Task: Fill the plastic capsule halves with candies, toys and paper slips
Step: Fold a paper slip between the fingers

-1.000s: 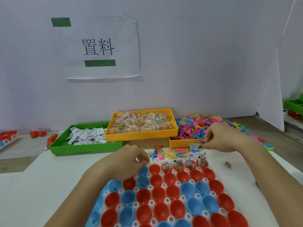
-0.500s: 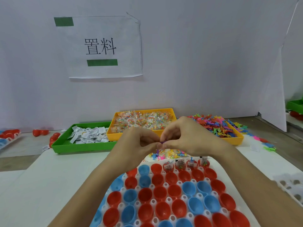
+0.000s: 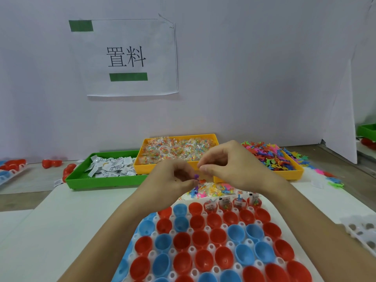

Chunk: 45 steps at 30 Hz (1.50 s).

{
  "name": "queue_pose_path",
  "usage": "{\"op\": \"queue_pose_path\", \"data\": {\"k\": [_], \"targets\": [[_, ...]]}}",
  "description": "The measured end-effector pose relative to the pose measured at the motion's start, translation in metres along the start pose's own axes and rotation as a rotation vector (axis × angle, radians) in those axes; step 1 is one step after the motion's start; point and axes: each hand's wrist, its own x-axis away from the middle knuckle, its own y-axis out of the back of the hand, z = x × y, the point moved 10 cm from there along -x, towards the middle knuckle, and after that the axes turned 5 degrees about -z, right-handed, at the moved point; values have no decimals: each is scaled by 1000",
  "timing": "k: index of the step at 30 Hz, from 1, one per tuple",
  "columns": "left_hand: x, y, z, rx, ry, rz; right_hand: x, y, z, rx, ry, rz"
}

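Note:
A white tray (image 3: 207, 228) of red and blue capsule halves (image 3: 200, 239) lies in front of me. Several halves at the right of its far row hold packets and slips (image 3: 225, 204). Just above that row, my left hand (image 3: 173, 180) pinches a small purple toy (image 3: 196, 177), with an orange bit (image 3: 201, 181) beside it. My right hand (image 3: 232, 165) hovers close to the right of it, thumb and forefinger together, with nothing visible between them. A small pile of toys and candy packets (image 3: 213, 190) lies on the table beneath my hands.
At the back stand a green tray of paper slips (image 3: 101, 182), a yellow tray of candy packets (image 3: 146, 167) and a yellow tray of coloured toys (image 3: 293, 176). Loose red halves (image 3: 51, 162) lie at the left. A white holed tray (image 3: 362, 231) is at the right edge.
My right hand came from the toy tray to meet my left hand above the capsule tray. It has now drawn slightly apart, leaving the purple toy in my left hand.

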Motion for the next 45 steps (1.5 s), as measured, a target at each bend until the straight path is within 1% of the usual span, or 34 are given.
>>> {"op": "queue_pose_path", "data": {"k": [2, 5, 10, 13, 16, 18, 21, 27, 29, 35, 40, 42, 45], "targets": [[0, 0, 5, 9, 30, -6, 0, 11, -5, 2, -16, -44], [3, -5, 10, 24, 71, 40, -1, 26, -13, 6, -48, -72], [6, -14, 14, -89, 72, 94, 1, 49, -40, 118, -139, -70], [6, -18, 15, -159, 51, 125, 5, 61, -65, 260, -229, -22], [6, -20, 18, -209, 50, 126, 11, 71, -92, 448, -323, 43], [6, -21, 19, -239, 41, 132, 17, 73, -109, 530, -394, 84], [7, -24, 20, -297, 29, 149, 25, 68, -129, 579, -482, 142], [9, -28, 20, -406, 15, 153, 30, 53, -149, 658, -557, 185], [8, -28, 20, -412, 9, 160, 31, 49, -152, 682, -559, 197], [9, -26, 21, -398, 8, 156, 30, 51, -155, 719, -547, 165], [5, -13, 18, -348, 7, 95, 27, 61, -141, 711, -513, 135], [5, -9, 14, -336, -9, 67, 23, 67, -129, 690, -466, 111], [3, -2, 4, -282, -45, 21, 12, 75, -91, 615, -322, 13]]}}
